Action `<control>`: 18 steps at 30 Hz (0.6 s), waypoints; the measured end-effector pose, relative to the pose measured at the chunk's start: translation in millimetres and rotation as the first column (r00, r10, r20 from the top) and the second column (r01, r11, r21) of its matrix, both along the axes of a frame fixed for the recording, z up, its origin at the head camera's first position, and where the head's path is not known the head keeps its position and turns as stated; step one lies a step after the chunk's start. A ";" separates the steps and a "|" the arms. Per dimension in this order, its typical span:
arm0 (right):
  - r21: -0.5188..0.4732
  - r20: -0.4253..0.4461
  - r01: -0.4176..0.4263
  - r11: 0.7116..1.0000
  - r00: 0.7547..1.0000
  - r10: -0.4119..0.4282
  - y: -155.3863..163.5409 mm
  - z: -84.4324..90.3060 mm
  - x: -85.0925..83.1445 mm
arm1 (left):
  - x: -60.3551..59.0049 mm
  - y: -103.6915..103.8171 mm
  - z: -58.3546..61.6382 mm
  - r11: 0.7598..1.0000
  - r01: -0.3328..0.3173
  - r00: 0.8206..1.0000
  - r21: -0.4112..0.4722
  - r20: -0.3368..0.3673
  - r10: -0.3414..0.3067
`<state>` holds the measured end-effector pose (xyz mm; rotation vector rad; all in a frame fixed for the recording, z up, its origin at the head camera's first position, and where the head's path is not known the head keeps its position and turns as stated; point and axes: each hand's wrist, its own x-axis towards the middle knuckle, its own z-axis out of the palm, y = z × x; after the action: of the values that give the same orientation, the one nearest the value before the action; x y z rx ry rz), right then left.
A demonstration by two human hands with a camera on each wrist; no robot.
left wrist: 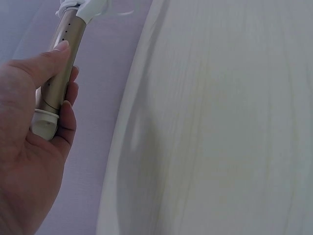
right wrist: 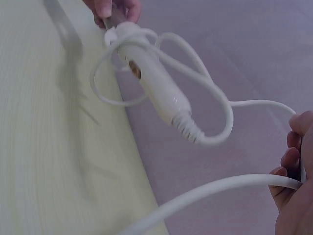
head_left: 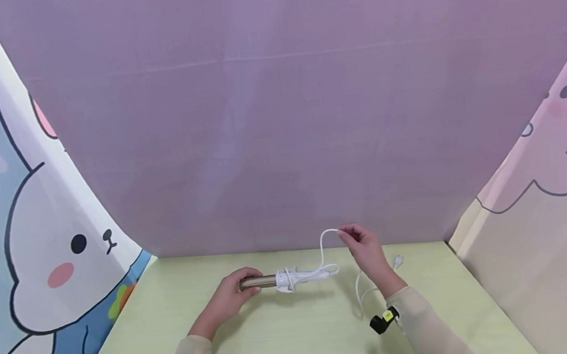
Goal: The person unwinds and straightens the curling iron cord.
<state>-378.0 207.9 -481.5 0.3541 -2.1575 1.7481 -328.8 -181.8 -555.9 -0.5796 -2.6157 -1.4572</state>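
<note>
A curling iron point(head_left: 308, 276) with a white handle and a bronze-coloured barrel point(left wrist: 68, 46) is held above the table, lying roughly level in the head view. My left hand point(head_left: 227, 297) grips the barrel near its tip, thumb on one side and fingers curled round the other. White cord point(right wrist: 215, 90) loops round the handle point(right wrist: 159, 90) and its base. To the right, my right hand point(head_left: 368, 253) pinches a stretch of that cord, which rises from the handle to the fingertips. Below this hand the cord hangs down towards its plug point(head_left: 398, 261).
A pale wood-grain table point(head_left: 297, 333) lies beneath both hands. Behind it hangs a plain purple cloth point(head_left: 278, 115). Cartoon-printed curtains point(head_left: 57, 247) flank the table on the left and right. Black wrist cameras point(head_left: 384, 321) sit on both sleeves.
</note>
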 end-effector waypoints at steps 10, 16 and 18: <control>0.044 0.043 0.092 0.995 0.995 -0.094 18.0 -16.6 -7.7 | 2.1 -2.0 1.9 1.000 0.006 1.000 -0.005 0.012 -0.006; 0.116 0.054 0.134 0.984 0.989 -0.141 30.6 -30.6 -11.6 | 2.2 -3.5 4.1 1.000 0.010 1.000 0.011 0.025 -0.010; 0.137 0.057 0.138 0.981 0.988 -0.147 34.3 -34.5 -12.4 | 1.6 -4.2 4.6 1.000 0.007 1.000 0.019 0.027 -0.007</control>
<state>-390.5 242.2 -516.0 0.1706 -2.2921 1.5649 -327.1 -186.0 -551.2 -0.5717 -2.6198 -1.5005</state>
